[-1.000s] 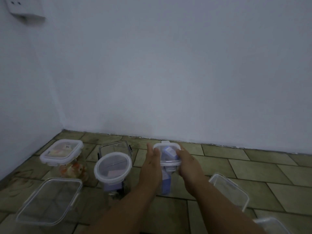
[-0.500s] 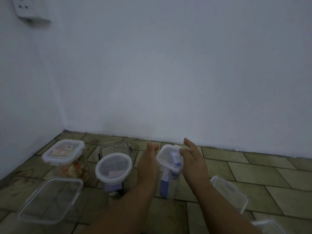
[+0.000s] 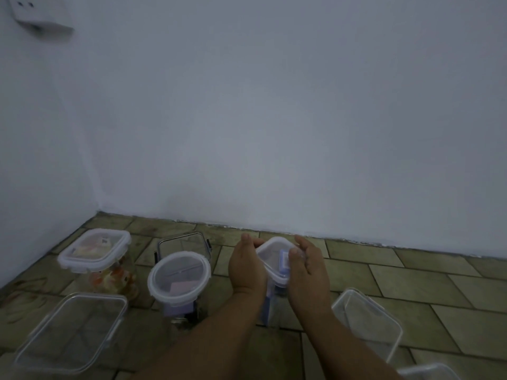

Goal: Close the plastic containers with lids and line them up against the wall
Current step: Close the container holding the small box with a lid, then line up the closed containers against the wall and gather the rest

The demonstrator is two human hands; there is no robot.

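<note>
A tall clear container with a white square lid (image 3: 273, 257) and bluish contents stands on the tiled floor in the middle. My left hand (image 3: 245, 266) presses its left side and my right hand (image 3: 308, 266) its right side, thumb on the lid. To the left stand a round-lidded container (image 3: 179, 275) and a square-lidded container (image 3: 94, 249) with orange contents. Behind the round one is an open container with a metal frame (image 3: 183, 242).
A large clear rectangular container (image 3: 70, 331) lies at the near left without a lid. Another open clear container (image 3: 367, 322) sits at the near right, with one more rim (image 3: 428, 373) at the bottom edge. The white wall (image 3: 274, 133) meets the floor just behind.
My right hand's fingers, spread half a second ago, have come down onto the lid's right side. Both hands stay around the tall container, which has hardly moved.
</note>
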